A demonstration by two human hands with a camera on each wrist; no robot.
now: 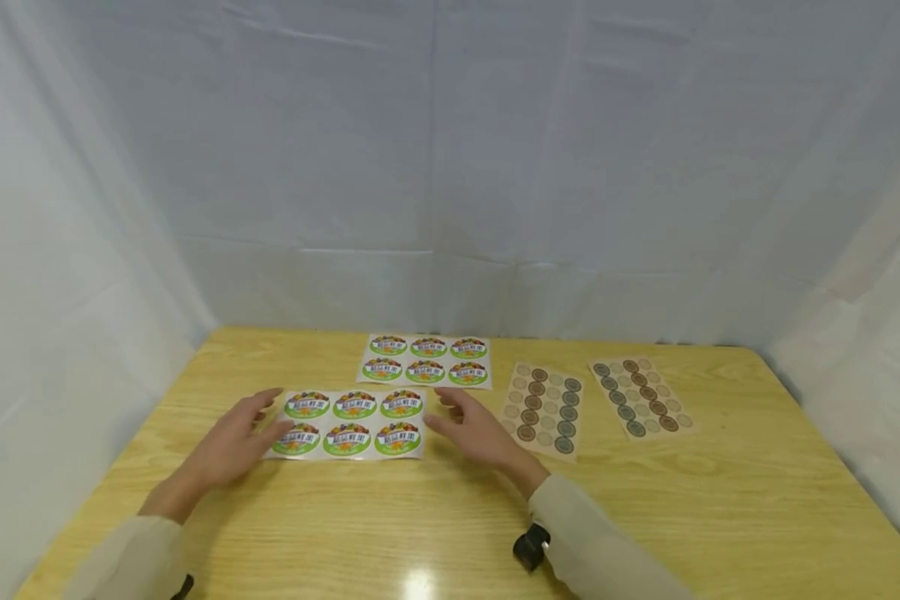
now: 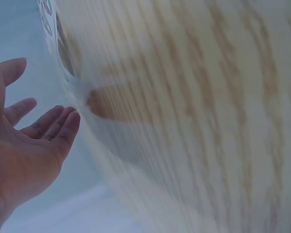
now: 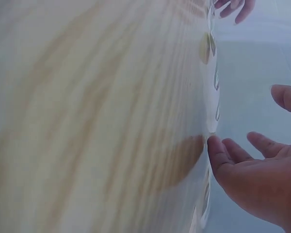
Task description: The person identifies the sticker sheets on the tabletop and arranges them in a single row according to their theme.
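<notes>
A white sheet of oval fruit-topped stickers (image 1: 374, 423) lies on the table between the two hands, in two rows of three. At its left end is my left hand (image 1: 232, 442), thumb and fingers spread apart, overlapping the sheet's edge in the head view. My right hand (image 1: 480, 429) hovers by the sheet's right end, fingers loosely bent and thumb apart. Neither hand holds anything. In the left wrist view the left hand (image 2: 34, 141) has its fingertips close to the tabletop. The right wrist view has the right hand (image 3: 262, 165) palm inward, fingertips near the table surface.
Behind the near sheet lies a second sheet of the same oval stickers (image 1: 426, 362). To the right are two beige sheets of small round stickers, one nearer (image 1: 543, 410) and one farther right (image 1: 642, 398). White sheeting (image 1: 435, 167) hangs around the wooden table (image 1: 330, 525).
</notes>
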